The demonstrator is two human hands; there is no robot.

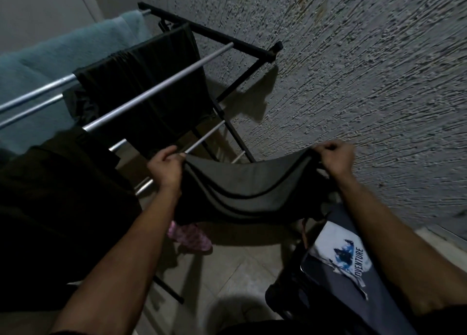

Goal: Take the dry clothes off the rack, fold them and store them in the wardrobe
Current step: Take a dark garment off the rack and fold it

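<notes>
A dark grey garment hangs stretched between my two hands in front of me. My left hand grips its left corner and my right hand pinches its right corner. It sags in the middle in folded layers. Behind it stands the drying rack with silver rails and a black frame. A black garment and a teal towel hang over the rails. Another dark garment drapes over the rack's near left side.
A rough textured wall fills the right side. A grey T-shirt with a white and blue print lies low on the right under my right forearm. A pink patterned item lies on the tiled floor.
</notes>
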